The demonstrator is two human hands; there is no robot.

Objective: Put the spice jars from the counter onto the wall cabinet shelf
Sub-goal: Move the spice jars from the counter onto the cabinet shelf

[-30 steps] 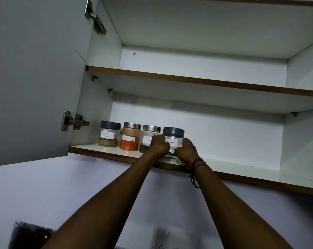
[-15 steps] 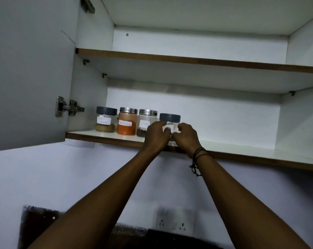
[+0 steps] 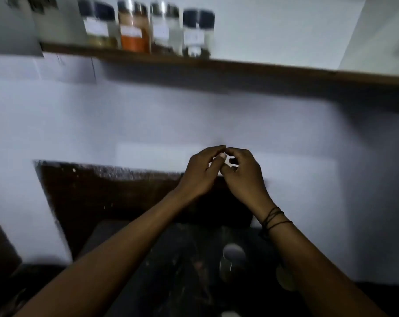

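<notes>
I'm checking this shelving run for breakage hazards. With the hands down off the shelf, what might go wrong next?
Two risks. The rightmost jar appears to stand close to the shelf's front edge; sliding another in beside it could knock it off. A remaining jar sits on the dark counter, dim and blurred, so the right hand could mis-grasp it.

There are 4 spice jars in a row on 1 shelf (image 3: 239,65). The picture is blurry, so each jar looks a bit doubled, but the count is 4. 2 jars have dark lids: the jar at the left end (image 3: 98,26) and the jar at the right end (image 3: 197,30). 2 jars have shiny silver lids: the orange jar (image 3: 133,28) and the pale jar next to it (image 3: 164,26). 1 more jar (image 3: 231,259) stands down low on the dark counter (image 3: 171,271). There are 2 hands, the left hand (image 3: 200,175) and the right hand (image 3: 244,177). The right wrist has 1 bunch of dark string bands (image 3: 274,219); the strands are too thin to count.
</notes>
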